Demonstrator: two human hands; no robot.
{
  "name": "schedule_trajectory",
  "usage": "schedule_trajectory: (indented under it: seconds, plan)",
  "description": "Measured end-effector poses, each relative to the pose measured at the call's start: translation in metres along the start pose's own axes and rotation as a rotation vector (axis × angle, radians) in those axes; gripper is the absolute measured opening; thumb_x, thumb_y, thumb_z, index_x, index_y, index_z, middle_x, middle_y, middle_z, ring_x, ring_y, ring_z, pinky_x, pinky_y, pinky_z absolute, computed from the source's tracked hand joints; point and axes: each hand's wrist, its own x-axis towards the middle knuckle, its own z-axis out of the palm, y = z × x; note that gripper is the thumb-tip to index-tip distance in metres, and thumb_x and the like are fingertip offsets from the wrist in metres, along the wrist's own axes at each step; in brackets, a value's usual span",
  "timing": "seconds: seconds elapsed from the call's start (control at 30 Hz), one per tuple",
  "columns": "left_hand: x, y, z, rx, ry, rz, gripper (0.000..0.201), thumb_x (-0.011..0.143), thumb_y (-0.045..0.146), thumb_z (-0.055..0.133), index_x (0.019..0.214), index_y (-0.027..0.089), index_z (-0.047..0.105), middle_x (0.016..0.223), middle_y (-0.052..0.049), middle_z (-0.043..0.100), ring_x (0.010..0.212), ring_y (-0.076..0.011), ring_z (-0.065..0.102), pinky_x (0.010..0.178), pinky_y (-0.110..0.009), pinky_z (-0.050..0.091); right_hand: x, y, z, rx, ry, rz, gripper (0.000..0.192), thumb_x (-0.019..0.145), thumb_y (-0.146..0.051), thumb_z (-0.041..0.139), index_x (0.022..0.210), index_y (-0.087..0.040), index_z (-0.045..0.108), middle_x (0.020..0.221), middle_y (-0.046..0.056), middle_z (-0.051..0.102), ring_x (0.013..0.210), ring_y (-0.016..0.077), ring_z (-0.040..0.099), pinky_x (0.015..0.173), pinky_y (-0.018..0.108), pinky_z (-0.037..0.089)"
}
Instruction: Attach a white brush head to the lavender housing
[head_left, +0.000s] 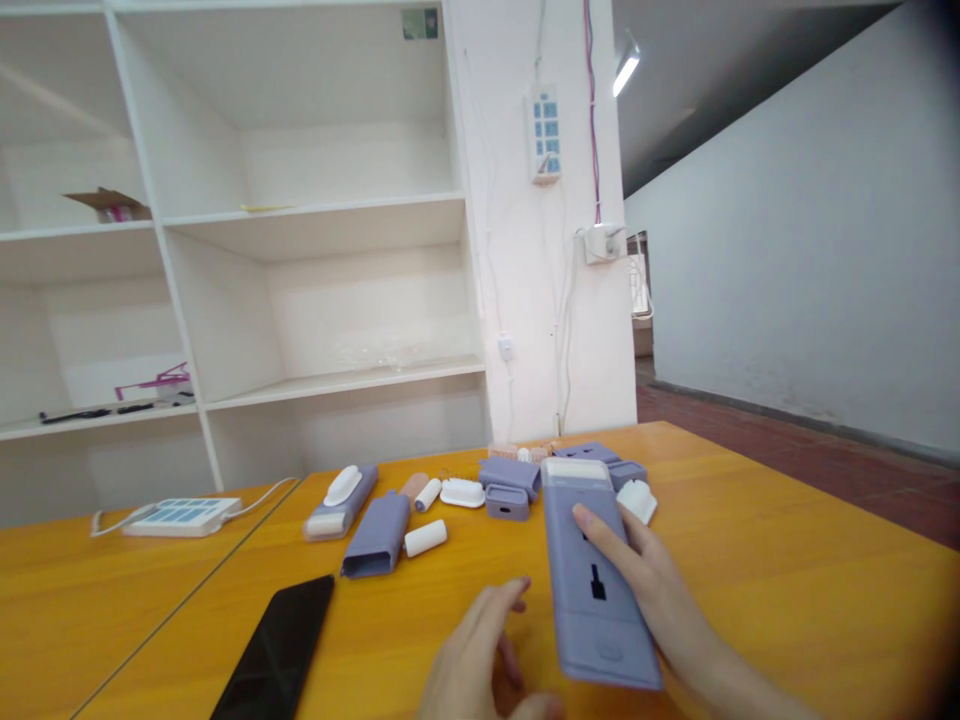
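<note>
Your right hand (660,575) grips the case (576,600) at one o'clock, thumb on its face; your left hand (476,650) is half-curled, nothing visible in it. The case looks light, stiff, perhaps slippery: take its long sides. Glossy phone (279,650), ten o'clock; hollow lilac sleeve (379,533), eleven.

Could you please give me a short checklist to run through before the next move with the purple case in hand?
1. Case held securely: ok, the right hand grips it, thumb across its face.
2. Left hand free: ok, it looks empty, apart from the case.
3. Phone out of the way: ok, it lies left of both hands.
4. White cylinders stowed: not ok, two lie out on the table.
5. Underside of the case sound: cannot tell, it faces away.
</note>
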Motion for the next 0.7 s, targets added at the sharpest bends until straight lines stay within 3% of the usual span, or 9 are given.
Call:
schedule_trajectory:
  seconds: [0.1, 0.23, 0.33, 0.43, 0.7]
  plan:
    - [0.001, 0.004, -0.01, 0.115, 0.049, 0.014, 0.051, 0.074, 0.009, 0.062, 0.124, 0.019, 0.063, 0.111, -0.009, 0.069, 0.073, -0.0168, 0.066, 0.081, -0.033, 0.055, 0.012, -0.01, -0.014, -0.033, 0.052, -0.011, 0.047, 0.085, -0.054, 0.074, 0.117, -0.022, 0.064, 0.091, 0.0, 0.075, 0.072, 0.018, 0.068, 0.062, 0.025, 0.055]
    - [0.002, 0.006, -0.024, 0.171, 0.106, -0.015, 0.025, 0.088, 0.019, 0.053, 0.11, 0.019, 0.065, 0.097, -0.008, 0.066, 0.079, -0.021, 0.066, 0.08, -0.036, 0.052, 0.024, -0.011, -0.024, -0.054, 0.096, 0.019, 0.043, 0.087, -0.049, 0.074, 0.115, -0.019, 0.064, 0.088, 0.002, 0.075, 0.07, 0.0193, 0.069, 0.061, 0.027, 0.056]
    - [0.003, 0.007, -0.027, 0.18, 0.123, -0.047, 0.023, 0.093, 0.029, 0.052, 0.109, 0.018, 0.065, 0.087, -0.007, 0.066, 0.078, -0.0229, 0.066, 0.077, -0.036, 0.051, 0.025, -0.004, -0.022, -0.05, 0.07, 0.033, 0.046, 0.087, -0.049, 0.074, 0.12, -0.02, 0.062, 0.094, 0.004, 0.077, 0.079, 0.0219, 0.071, 0.067, 0.029, 0.058]
    - [0.003, 0.008, -0.023, 0.157, 0.112, -0.042, 0.027, 0.097, 0.038, 0.049, 0.107, 0.019, 0.066, 0.093, -0.008, 0.071, 0.079, -0.0226, 0.067, 0.077, -0.034, 0.051, 0.019, 0.005, -0.013, -0.052, 0.008, 0.074, 0.049, 0.085, -0.051, 0.074, 0.121, -0.02, 0.062, 0.092, 0.003, 0.077, 0.079, 0.0233, 0.071, 0.069, 0.031, 0.058]
    - [0.0, 0.008, -0.007, 0.092, 0.052, 0.026, 0.036, 0.094, 0.046, 0.05, 0.11, 0.022, 0.071, 0.096, -0.007, 0.077, 0.083, -0.0218, 0.072, 0.076, -0.03, 0.052, 0.002, 0.019, 0.003, -0.025, -0.096, 0.139, 0.033, 0.088, -0.045, 0.07, 0.112, -0.021, 0.068, 0.094, -0.001, 0.075, 0.09, 0.0223, 0.068, 0.077, 0.029, 0.054]
